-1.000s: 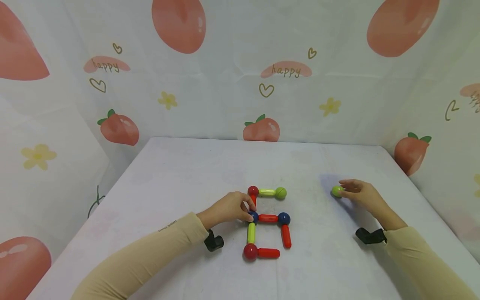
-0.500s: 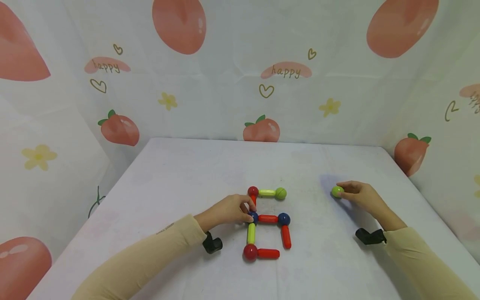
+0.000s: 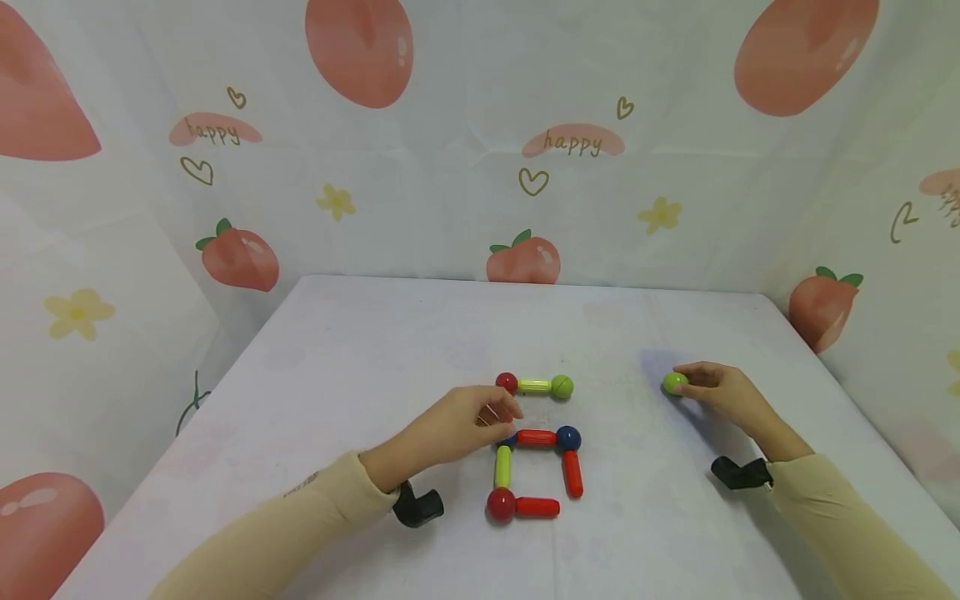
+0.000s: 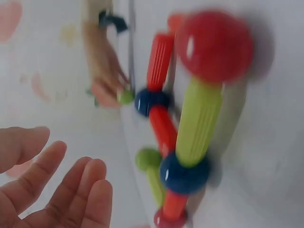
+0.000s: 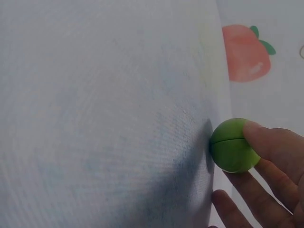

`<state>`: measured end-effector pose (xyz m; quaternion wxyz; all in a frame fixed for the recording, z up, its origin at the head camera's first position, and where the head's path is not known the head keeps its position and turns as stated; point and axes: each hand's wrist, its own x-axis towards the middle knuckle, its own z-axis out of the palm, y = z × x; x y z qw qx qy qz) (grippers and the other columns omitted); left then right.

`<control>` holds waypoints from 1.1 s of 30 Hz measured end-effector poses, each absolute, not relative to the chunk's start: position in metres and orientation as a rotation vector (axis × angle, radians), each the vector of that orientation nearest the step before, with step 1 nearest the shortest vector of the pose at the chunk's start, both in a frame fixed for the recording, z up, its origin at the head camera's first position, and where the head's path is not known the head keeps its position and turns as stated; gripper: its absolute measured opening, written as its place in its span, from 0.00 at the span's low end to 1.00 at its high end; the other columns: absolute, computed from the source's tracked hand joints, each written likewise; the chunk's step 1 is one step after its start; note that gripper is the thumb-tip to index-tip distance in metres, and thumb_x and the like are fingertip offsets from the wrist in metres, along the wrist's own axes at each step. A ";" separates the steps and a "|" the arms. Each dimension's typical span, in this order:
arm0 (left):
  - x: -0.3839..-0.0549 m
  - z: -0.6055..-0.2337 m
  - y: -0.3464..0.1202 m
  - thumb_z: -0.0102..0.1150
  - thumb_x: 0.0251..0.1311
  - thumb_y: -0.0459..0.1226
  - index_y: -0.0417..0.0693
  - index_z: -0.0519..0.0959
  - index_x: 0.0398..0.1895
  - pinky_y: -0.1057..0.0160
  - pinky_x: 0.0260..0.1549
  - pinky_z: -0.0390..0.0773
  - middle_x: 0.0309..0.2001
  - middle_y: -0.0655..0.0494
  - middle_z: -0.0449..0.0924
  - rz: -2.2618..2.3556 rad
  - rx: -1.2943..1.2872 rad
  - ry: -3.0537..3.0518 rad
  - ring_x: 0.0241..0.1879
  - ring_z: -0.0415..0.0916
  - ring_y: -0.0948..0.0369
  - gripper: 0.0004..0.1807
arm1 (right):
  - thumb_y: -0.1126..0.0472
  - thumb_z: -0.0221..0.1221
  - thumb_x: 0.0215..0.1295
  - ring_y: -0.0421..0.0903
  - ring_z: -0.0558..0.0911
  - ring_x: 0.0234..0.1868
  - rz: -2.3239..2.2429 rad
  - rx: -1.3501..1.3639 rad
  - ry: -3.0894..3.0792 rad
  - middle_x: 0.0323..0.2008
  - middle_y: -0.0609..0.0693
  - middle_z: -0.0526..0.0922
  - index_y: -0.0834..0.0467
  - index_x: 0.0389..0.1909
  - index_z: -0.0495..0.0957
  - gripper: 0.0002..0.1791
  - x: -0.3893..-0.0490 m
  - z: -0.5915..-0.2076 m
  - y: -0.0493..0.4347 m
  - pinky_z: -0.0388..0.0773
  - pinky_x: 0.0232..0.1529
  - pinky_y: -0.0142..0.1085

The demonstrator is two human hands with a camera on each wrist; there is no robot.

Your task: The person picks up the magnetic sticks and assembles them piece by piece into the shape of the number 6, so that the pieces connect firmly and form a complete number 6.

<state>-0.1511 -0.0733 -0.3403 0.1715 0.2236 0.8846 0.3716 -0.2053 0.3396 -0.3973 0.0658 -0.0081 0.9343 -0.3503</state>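
My left hand [image 3: 467, 423] hovers over the left side of a figure of rods and balls, its fingers loosely spread and holding nothing. Below it lies a blue ball [image 4: 185, 173], joined to a yellow-green rod [image 3: 503, 468] and a red rod [image 3: 536, 438]. That rod leads to a second blue ball [image 3: 568, 438], from which another red rod [image 3: 573, 473] points toward me. A large red ball [image 3: 501, 505] with a red rod [image 3: 537, 507] forms the near corner. Over to the right, my right hand [image 3: 723, 392] pinches a loose green ball [image 5: 232, 149] close to the tabletop.
At the figure's far end, a red ball [image 3: 506, 382], a yellow-green rod [image 3: 535, 386] and a green ball [image 3: 562, 386] form a row. The white table [image 3: 405, 333] backs onto a peach-printed curtain [image 3: 450, 167].
My left hand has let go of the blue ball, lifting slightly and opening its fingers. The right hand has closed its fingers on the green ball, which stays in place.
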 end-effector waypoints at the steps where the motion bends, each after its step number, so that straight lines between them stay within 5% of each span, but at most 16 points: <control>1: -0.146 -0.340 -0.072 0.66 0.65 0.34 0.47 0.83 0.49 0.66 0.42 0.82 0.42 0.57 0.84 1.062 0.666 2.500 0.42 0.79 0.62 0.10 | 0.52 0.64 0.70 0.64 0.77 0.61 -1.058 -0.027 2.818 0.61 0.72 0.77 0.70 0.64 0.73 0.31 -0.205 -0.397 0.340 0.77 0.51 0.42; 12: -0.106 -0.362 -0.053 0.73 0.59 0.36 0.54 0.86 0.44 0.75 0.36 0.78 0.37 0.66 0.84 0.856 0.695 2.415 0.33 0.75 0.72 0.10 | 0.52 0.63 0.71 0.67 0.75 0.63 -1.079 -0.029 2.810 0.63 0.74 0.76 0.71 0.65 0.72 0.31 -0.205 -0.397 0.339 0.76 0.56 0.51; 33: -0.111 -0.376 -0.041 0.74 0.56 0.35 0.56 0.88 0.40 0.76 0.34 0.73 0.27 0.68 0.77 0.493 0.843 2.579 0.31 0.68 0.72 0.10 | 0.52 0.64 0.70 0.63 0.77 0.62 -1.047 -0.039 2.833 0.61 0.72 0.78 0.70 0.63 0.74 0.31 -0.206 -0.398 0.339 0.75 0.47 0.35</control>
